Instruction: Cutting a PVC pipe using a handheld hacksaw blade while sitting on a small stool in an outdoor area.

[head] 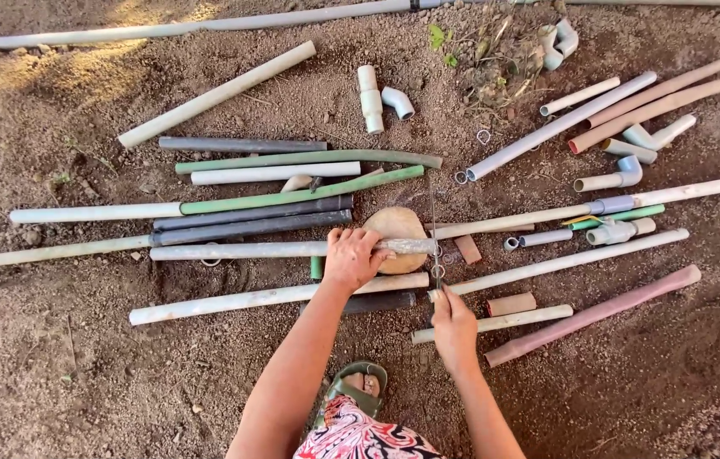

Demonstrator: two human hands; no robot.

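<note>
My left hand (353, 257) grips a pale grey pipe (241, 250) and presses it down over a flat tan stone (395, 229). My right hand (453, 327) holds the near end of a thin hacksaw blade (434, 223), which stands across the pipe's right end next to the stone. The blade runs away from me, roughly at a right angle to the pipe. My foot in a green sandal (360, 381) shows below the hands on the bare soil.
Several plastic pipes in white, grey, green and pinkish brown lie side by side on the dirt, such as a long white one (215, 93) at upper left. Elbow fittings (397, 102) and short offcuts (511, 303) are scattered about. Dry weeds (496, 59) sit at the top.
</note>
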